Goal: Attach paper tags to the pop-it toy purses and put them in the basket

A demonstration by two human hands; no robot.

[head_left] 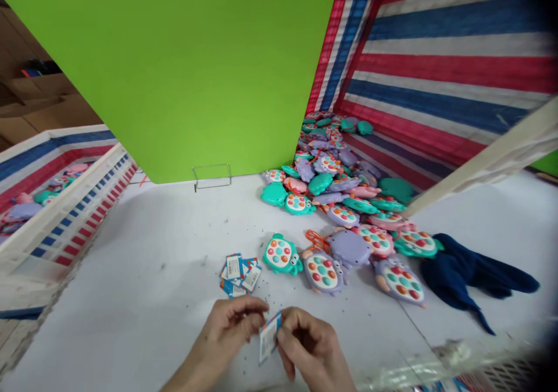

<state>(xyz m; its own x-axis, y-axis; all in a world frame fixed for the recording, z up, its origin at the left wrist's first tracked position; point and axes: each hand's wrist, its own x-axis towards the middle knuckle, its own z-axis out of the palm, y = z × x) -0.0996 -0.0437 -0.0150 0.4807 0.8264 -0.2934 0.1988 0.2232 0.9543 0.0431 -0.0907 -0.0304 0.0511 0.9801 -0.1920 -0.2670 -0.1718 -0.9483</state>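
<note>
My left hand (231,325) and my right hand (307,345) meet at the bottom middle of the view, over a white tabletop (165,246). Both pinch one small paper tag (268,337) with a blue edge and a barcode, held upright between their fingertips. Just beyond my hands lies a small stack of similar tags (239,274). Past that sit a teal crab-shaped bubble toy (281,255) and a purple one (322,271), at the near end of a large pile of such toys (344,182).
The toy pile spills from a tipped red, white and blue striped bag (436,60) at right. A green board (183,72) stands at the back on a wire stand (212,177). A crate with more toys (52,206) sits left. Dark blue cloth (471,275) lies right.
</note>
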